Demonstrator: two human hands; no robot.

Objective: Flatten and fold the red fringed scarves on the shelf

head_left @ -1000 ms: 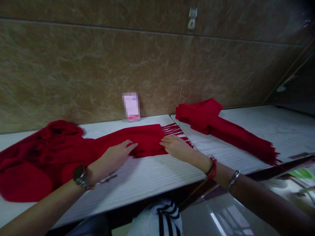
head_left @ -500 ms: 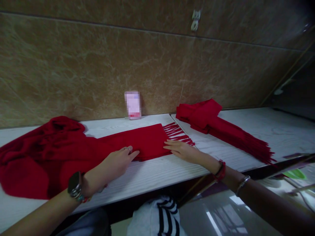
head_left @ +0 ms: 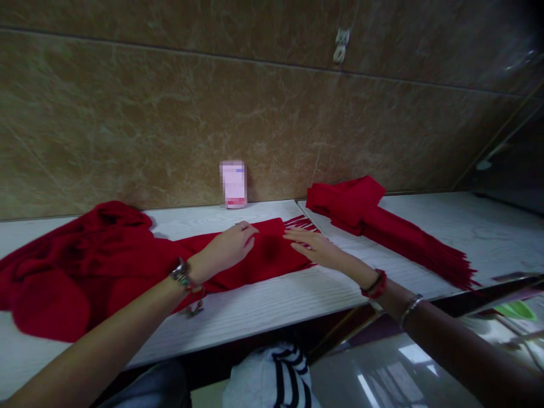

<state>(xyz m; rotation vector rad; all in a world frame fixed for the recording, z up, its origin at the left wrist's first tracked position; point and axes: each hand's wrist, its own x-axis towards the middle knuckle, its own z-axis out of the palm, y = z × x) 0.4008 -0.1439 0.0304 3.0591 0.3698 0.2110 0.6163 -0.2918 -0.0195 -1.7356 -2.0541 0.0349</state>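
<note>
A red scarf (head_left: 266,258) lies along the white counter, its folded flat strip ending in a fringe and its bunched part heaped to the left. Over the middle of that strip is my left hand (head_left: 229,249), loosely bent with nothing seen in its fingers. My right hand (head_left: 317,249) is at the fringed end, fingers stretched out and holding nothing, partly covering the fringe. Whether either hand touches the cloth is hard to tell. Farther right lies a second red scarf (head_left: 352,207), folded over itself, its fringe pointing to the front edge.
A pixelated pink phone-like object (head_left: 233,185) leans against the brown marbled wall (head_left: 170,124) behind the white counter (head_left: 272,303). A small white hook (head_left: 340,45) is fixed higher up. Beyond the counter's front edge, a green basin (head_left: 516,309) shows at lower right.
My left hand has moved up and right along the scarf strip. My right hand has shifted slightly up, now covering more of the fringe. The view has tilted a little.
</note>
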